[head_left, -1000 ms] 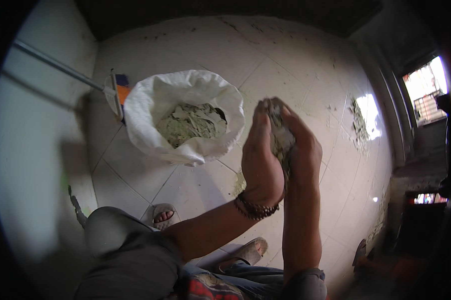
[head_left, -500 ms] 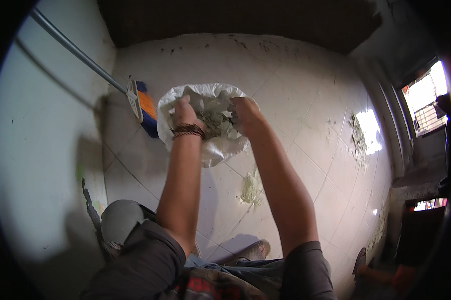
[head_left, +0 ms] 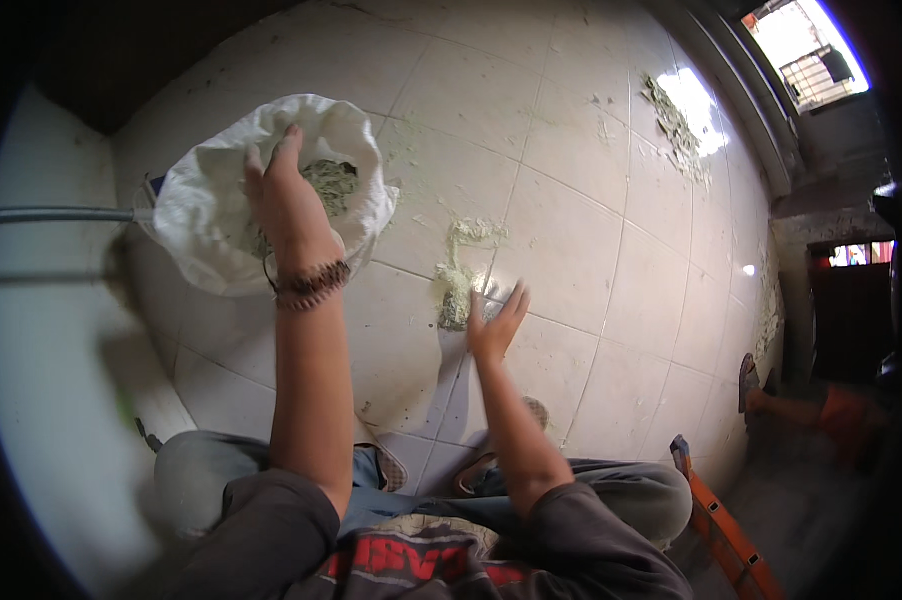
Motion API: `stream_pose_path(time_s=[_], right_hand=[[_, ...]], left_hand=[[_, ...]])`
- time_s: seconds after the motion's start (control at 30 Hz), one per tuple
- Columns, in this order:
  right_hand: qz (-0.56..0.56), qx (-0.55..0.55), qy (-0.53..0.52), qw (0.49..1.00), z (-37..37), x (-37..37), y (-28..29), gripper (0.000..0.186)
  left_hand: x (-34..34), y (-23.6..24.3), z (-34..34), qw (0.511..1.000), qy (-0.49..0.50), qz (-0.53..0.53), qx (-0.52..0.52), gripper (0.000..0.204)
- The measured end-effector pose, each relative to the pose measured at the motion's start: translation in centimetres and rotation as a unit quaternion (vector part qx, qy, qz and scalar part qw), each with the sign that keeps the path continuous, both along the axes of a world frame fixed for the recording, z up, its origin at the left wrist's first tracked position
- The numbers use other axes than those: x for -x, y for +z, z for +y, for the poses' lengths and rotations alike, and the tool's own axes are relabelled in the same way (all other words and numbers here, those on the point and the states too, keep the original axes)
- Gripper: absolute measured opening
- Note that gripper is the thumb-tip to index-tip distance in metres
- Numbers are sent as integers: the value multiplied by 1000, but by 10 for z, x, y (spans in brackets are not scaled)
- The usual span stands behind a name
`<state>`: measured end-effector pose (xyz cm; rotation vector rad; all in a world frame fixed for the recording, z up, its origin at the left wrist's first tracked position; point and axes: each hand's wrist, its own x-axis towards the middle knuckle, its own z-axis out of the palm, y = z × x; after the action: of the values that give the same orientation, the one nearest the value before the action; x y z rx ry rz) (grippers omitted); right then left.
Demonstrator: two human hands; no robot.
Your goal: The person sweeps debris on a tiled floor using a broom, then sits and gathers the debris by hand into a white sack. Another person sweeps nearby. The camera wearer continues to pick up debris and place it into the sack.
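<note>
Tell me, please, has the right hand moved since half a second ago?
Yes: against the floor tiles, the right hand moved from the white sack to beside the greenish debris.

dark short-sleeved shirt [head_left: 421, 575], blue jeans [head_left: 611, 492], brown bracelet [head_left: 314, 287]

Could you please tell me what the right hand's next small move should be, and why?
Probably to sweep the right hand against the small pile of pale debris on the floor and gather it: that hand is open right beside the pile, while the left hand is at the mouth of the white sack, which holds similar-looking flakes.
</note>
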<state>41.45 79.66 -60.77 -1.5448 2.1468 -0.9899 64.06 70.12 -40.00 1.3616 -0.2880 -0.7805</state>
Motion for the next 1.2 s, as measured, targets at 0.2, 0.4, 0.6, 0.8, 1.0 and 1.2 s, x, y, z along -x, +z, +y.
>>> stream_pose_path(time_s=[0.2,0.4,0.6,0.8,1.0,1.2], right_hand=[[167,-109,93,975,51,-10,-80,108],[152,-75,128,977,-71,-13,-78,105],[100,0,214,972,-143,-11,-76,96],[42,91,164,981,-166,40,-86,52],[-75,94,333,935,-182,23,-90,34],[-251,92,255,929,-161,-10,-86,29]], left_hand=[[98,-41,27,907,-51,-278,313,50],[120,-96,53,860,-203,-398,245,44],[108,-157,53,908,-201,-361,73,31],[101,-253,39,869,-308,-382,-55,48],[131,-305,-26,862,-255,-436,-33,69],[138,-297,-35,915,-256,-311,14,68]])
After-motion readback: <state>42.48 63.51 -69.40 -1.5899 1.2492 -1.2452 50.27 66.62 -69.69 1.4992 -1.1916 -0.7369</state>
